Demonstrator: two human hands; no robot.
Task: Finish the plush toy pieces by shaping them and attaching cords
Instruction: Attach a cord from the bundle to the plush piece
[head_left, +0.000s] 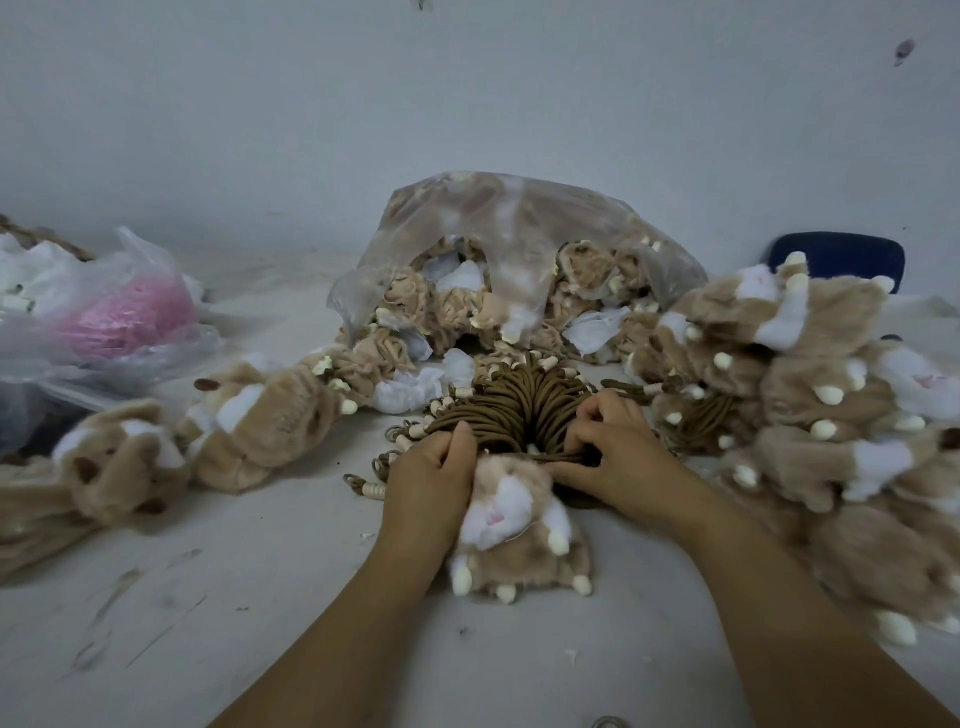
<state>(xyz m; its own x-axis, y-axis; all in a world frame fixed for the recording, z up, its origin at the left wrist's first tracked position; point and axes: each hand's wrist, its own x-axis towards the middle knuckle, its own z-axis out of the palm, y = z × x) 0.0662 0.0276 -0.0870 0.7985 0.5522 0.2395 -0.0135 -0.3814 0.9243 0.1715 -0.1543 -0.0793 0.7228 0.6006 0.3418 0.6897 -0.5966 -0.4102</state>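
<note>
A person's left hand (431, 483) grips a tan-and-white plush toy (519, 525) lying on the tabletop (260, 571). The right hand (608, 447), just beside it, curls its fingers around strands of the brown cord bundle (519, 405) fanned just beyond both hands. A heap of toys (805, 374) rises right of the right hand.

Worn on the head and wide-angled, looking forward and down across the table (270, 597) toward the wall (467, 104) in the upper third, close above the left hand (431, 483) and right hand (613, 452) at lower centre.
</note>
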